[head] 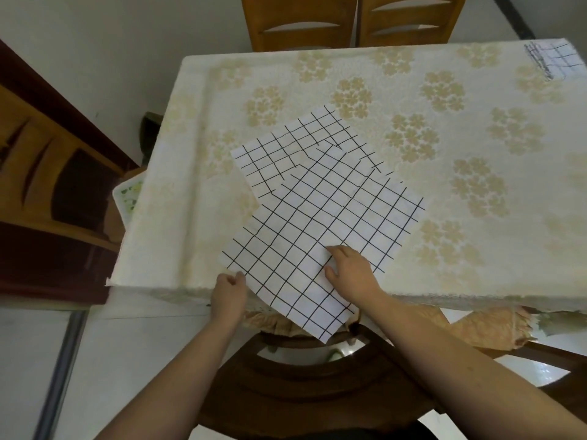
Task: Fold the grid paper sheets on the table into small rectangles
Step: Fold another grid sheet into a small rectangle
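Head view: left hand pinches sheet edge, right hand presses flat

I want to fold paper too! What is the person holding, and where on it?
The left hand pinches the top grid sheet at its near-left corner. The right hand lies flat on that sheet near its front edge, pressing rather than gripping.

Folded grid paper at far corner, cut by right frame edge.
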Motion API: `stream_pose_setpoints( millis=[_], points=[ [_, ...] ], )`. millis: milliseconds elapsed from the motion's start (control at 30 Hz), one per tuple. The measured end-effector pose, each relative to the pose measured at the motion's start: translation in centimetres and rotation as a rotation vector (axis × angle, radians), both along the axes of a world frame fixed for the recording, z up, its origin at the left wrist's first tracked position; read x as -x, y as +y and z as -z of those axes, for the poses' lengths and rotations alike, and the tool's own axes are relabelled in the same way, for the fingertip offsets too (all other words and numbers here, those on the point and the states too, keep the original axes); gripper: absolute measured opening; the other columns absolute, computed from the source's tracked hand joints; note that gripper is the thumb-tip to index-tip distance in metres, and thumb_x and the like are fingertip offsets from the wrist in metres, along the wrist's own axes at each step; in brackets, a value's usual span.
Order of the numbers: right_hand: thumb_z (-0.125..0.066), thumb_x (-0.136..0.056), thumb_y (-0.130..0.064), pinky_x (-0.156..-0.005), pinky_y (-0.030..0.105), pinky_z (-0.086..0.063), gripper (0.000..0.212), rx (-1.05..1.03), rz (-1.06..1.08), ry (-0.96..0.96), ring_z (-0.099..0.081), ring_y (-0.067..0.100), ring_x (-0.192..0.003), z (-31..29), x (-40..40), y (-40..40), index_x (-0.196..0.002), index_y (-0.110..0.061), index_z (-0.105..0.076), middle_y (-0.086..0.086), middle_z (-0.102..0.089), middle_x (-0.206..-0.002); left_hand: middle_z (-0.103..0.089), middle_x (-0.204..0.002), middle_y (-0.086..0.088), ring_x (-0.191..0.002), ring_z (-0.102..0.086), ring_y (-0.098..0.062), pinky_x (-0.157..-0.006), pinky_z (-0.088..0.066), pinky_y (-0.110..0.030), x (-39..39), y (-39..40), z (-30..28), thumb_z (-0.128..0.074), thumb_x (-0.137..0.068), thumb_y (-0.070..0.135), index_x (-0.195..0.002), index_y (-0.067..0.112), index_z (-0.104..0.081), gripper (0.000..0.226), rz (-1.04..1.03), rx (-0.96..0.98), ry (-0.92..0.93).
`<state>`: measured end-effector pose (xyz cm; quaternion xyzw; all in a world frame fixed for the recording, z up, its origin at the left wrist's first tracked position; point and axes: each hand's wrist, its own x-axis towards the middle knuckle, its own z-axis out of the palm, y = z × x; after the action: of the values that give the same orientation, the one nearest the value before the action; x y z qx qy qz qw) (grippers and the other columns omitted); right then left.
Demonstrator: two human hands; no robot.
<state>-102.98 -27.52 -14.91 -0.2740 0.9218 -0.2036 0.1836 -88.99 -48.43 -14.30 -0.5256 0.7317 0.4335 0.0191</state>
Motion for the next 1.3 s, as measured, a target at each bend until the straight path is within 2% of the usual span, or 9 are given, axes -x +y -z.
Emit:
stream_pose_setpoints(
  millis=[133, 267, 367, 533, 667, 767, 933, 1133, 1300],
  points=[
    [-0.057, -0.089, -0.024, -0.091, 0.04, -0.044, 0.048, -0.057, 0.075, 0.018, -0.054, 0.031, -0.113, 0.3, 0.1, 1.1, -0.136, -0.013, -0.051, 0.011, -0.055, -0.131, -0.06, -0.078, -0.007, -0.072, -0.056, -0.022, -0.059, -0.04, -0.03, 2.5, 0.3, -0.3, -0.039, -0.102, 0.031, -0.089, 0.006, -0.059, 0.035, 0.289, 0.083, 0.04],
    [-0.059, -0.086, -0.021, -0.079, 0.039, -0.048, 0.04, -0.062, 0.194, 0.017, -0.06, 0.032, -0.1, 0.7, 0.1, 2.8, -0.125, -0.013, -0.06, 0.012, -0.062, -0.116, -0.06, -0.084, 0.005, -0.074, -0.054, -0.008, -0.059, -0.037, -0.015, 5.7, 0.8, -0.1, -0.048, -0.099, 0.027, -0.094, 0.016, -0.061, 0.017, 0.607, 0.167, 0.063],
    [-0.058, -0.088, -0.025, -0.077, 0.037, -0.051, 0.034, 0.003, 0.407, -0.083, -0.061, 0.027, -0.098, 0.5, 0.2, 4.1, -0.12, -0.015, -0.062, 0.007, -0.063, -0.112, -0.059, -0.093, 0.003, -0.078, -0.055, -0.007, -0.063, -0.041, -0.016, 8.5, 1.2, 0.3, -0.055, -0.095, 0.027, -0.105, 0.017, -0.061, 0.015, 0.716, 0.184, 0.108],
    [-0.059, -0.088, -0.025, -0.073, 0.029, -0.047, 0.03, 0.151, 0.775, -0.296, -0.063, 0.025, -0.092, 0.2, 0.7, 5.8, -0.116, -0.013, -0.061, 0.007, -0.068, -0.103, -0.052, -0.122, -0.01, -0.099, -0.056, -0.022, -0.084, -0.05, -0.034, 12.8, -0.1, 1.1, -0.054, -0.095, 0.023, -0.134, 0.014, -0.049, 0.041, 0.699, 0.136, 0.103],
    [-0.053, -0.09, -0.022, -0.065, 0.029, -0.048, 0.035, 0.209, 0.994, -0.411, -0.063, 0.023, -0.079, 0.6, 1.0, 6.4, -0.122, -0.01, -0.053, 0.01, -0.067, -0.095, -0.037, -0.143, -0.017, -0.124, -0.046, -0.031, -0.103, -0.04, -0.038, 15.4, -2.4, 1.8, -0.057, -0.094, 0.019, -0.146, 0.009, -0.034, 0.058, 0.554, 0.147, 0.035],
    [-0.058, -0.087, -0.026, -0.071, 0.035, -0.054, 0.041, 0.249, 1.082, -0.505, -0.067, 0.023, -0.076, 1.4, 1.4, 6.5, -0.125, -0.011, -0.052, 0.007, -0.069, -0.088, -0.032, -0.146, -0.017, -0.12, -0.048, -0.032, -0.099, -0.042, -0.036, 17.1, -3.8, 1.5, -0.058, -0.094, 0.02, -0.145, 0.008, -0.036, 0.057, 0.481, 0.157, -0.011],
    [-0.058, -0.091, -0.013, -0.05, 0.023, -0.045, 0.018, 0.424, 1.144, -0.648, -0.063, 0.019, -0.057, 2.0, 1.7, 6.4, -0.097, 0.001, -0.068, 0.006, -0.068, -0.065, -0.048, -0.134, -0.019, -0.098, -0.059, -0.031, -0.08, -0.049, -0.032, 19.4, -5.8, 2.0, -0.06, -0.092, 0.019, -0.132, 0.003, -0.051, 0.044, 0.37, 0.121, -0.053],
    [-0.059, -0.09, -0.009, -0.037, 0.018, -0.031, 0.02, 0.575, 1.228, -0.87, -0.046, 0.013, -0.034, 1.5, 1.9, 6.6, -0.071, -0.005, -0.061, 0.009, -0.057, -0.055, -0.066, -0.093, -0.018, -0.091, -0.059, -0.028, -0.076, -0.043, -0.028, 21.6, -6.1, 1.3, -0.053, -0.096, 0.039, -0.118, -0.006, -0.063, 0.052, 0.434, 0.056, -0.213],
    [-0.062, -0.091, -0.013, -0.042, 0.025, -0.032, 0.029, 0.651, 1.207, -0.911, -0.039, 0.018, -0.043, 1.0, 1.8, 6.7, -0.063, -0.008, -0.057, 0.005, -0.051, -0.048, -0.06, -0.123, -0.021, -0.11, -0.06, -0.036, -0.093, -0.051, -0.04, 21.5, -6.8, 1.9, -0.065, -0.089, 0.036, -0.127, -0.001, -0.054, 0.054, 0.369, 0.067, -0.087]
  ],
)
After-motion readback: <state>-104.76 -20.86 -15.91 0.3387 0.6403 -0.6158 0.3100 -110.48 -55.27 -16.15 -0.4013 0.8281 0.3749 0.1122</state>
